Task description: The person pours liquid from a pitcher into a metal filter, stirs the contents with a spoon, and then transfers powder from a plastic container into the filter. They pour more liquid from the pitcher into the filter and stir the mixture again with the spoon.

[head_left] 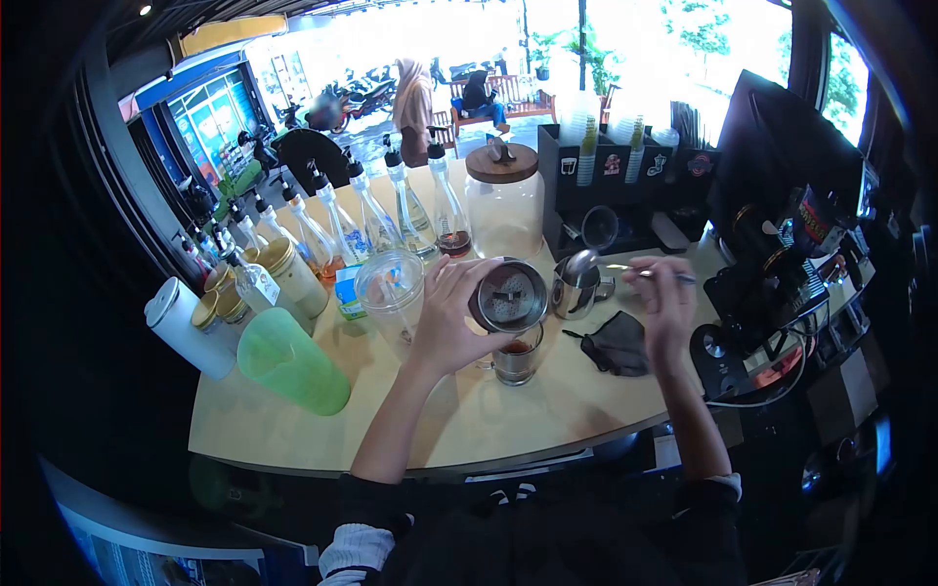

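Gripped: round perforated metal filter (510, 296), slim spoon (596, 262).

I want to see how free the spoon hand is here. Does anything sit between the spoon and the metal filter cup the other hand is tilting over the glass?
Yes. A small steel pitcher stands on the counter between the spoon in the right hand and the filter cup held by the left hand over the glass.
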